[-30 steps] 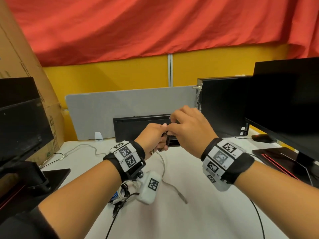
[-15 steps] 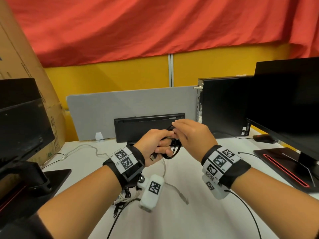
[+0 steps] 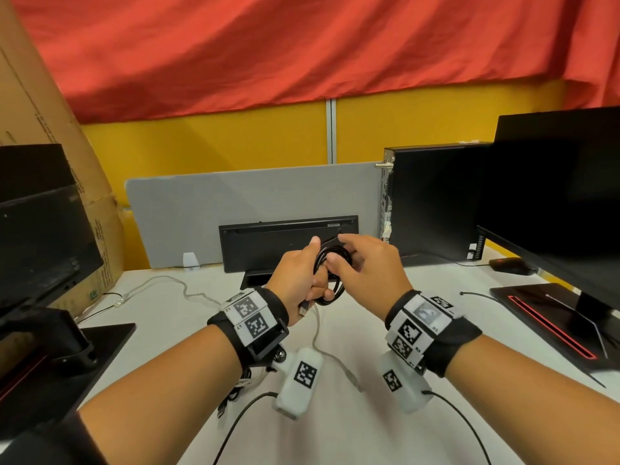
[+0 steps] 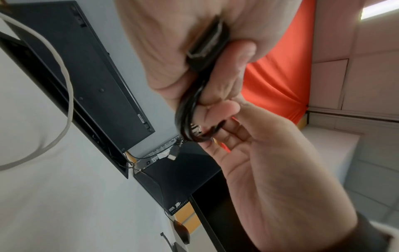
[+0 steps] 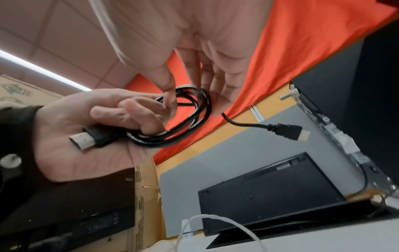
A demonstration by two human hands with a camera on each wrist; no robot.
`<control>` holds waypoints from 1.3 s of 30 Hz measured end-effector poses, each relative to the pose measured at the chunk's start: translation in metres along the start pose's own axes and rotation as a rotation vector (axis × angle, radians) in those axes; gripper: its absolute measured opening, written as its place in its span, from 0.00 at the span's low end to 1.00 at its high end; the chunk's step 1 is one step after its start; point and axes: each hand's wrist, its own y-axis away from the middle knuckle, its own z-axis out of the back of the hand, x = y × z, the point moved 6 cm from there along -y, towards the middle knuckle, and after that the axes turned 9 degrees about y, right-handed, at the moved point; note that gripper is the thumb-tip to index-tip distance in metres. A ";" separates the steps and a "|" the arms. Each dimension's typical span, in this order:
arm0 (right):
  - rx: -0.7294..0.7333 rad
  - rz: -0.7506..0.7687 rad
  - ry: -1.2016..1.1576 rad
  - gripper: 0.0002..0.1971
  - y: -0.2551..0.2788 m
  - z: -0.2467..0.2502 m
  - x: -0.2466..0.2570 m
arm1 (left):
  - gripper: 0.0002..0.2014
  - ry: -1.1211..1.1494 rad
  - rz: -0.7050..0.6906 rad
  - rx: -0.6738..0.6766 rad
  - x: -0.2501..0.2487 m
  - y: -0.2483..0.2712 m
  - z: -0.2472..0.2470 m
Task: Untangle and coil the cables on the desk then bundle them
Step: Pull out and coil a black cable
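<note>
While the black cable is nearly wound, these lines give the moment:

Step in hand: coiling; the left hand (image 3: 303, 280) holds the black cable (image 3: 330, 276) as a small coil above the desk (image 3: 167, 330), so by my judgement the untangling of this cable is done and the winding is at its last turn.

Left fingers: curled round the loops, with one plug (image 5: 90, 139) lying across the palm below them.

Right hand (image 3: 364, 266): fingers straight and slightly spread beside the coil, the thumb tip touching the loops from inside; I judge it is guiding, not gripping.

Loose end: a short tail with the second plug (image 5: 288, 132) hangs free just beyond the right fingertips.

Next move calls for: catching that tail, laying it onto the loops without letting the left fingers slacken (the coil looks springy and could open), then tying it.

Other cable: a white cable (image 3: 188, 292) lies slack on the desk, below and away from both hands, not yet coiled.

Right wrist view shows: both plugs and the free tail, which the head view hides behind the hands.

Left wrist view shows: how tightly the left fingers (image 4: 233, 71) clamp the strands, though blurred.

Head view shows: the coil held in front of a keyboard (image 3: 288, 243) stood on edge.
</note>
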 end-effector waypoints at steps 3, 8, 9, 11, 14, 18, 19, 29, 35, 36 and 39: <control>0.068 -0.092 -0.156 0.21 0.002 -0.007 -0.002 | 0.28 -0.036 -0.059 -0.086 -0.001 -0.002 0.005; 0.102 0.009 0.009 0.27 0.003 -0.013 0.007 | 0.27 -0.042 -0.083 -0.124 -0.005 -0.003 0.005; 0.079 0.032 0.059 0.26 0.003 -0.011 0.008 | 0.27 -0.055 -0.083 -0.105 -0.005 -0.003 0.003; 0.061 0.077 0.076 0.25 0.003 -0.011 0.011 | 0.27 -0.080 -0.072 -0.086 -0.004 -0.001 0.003; 0.097 0.110 0.054 0.20 0.004 -0.016 0.010 | 0.26 -0.103 -0.057 -0.052 -0.003 0.002 0.002; 0.099 0.063 0.085 0.18 0.003 -0.017 0.006 | 0.25 -0.158 -0.049 0.001 0.001 0.007 -0.006; 0.085 0.058 0.107 0.17 0.003 -0.015 0.006 | 0.26 -0.165 -0.050 0.006 0.002 0.008 -0.008; 0.067 0.185 0.467 0.25 0.005 -0.013 0.017 | 0.20 -0.123 -0.012 -0.092 0.000 0.003 -0.003; 0.032 0.234 0.476 0.02 -0.003 -0.011 0.021 | 0.19 -0.188 -0.006 -0.037 -0.007 -0.001 -0.002; 0.022 0.267 0.449 0.04 -0.002 -0.011 0.022 | 0.19 -0.191 -0.017 -0.062 -0.010 -0.002 0.000; 0.049 0.311 0.313 0.03 -0.003 -0.008 0.020 | 0.15 -0.132 0.026 -0.099 -0.011 -0.004 0.007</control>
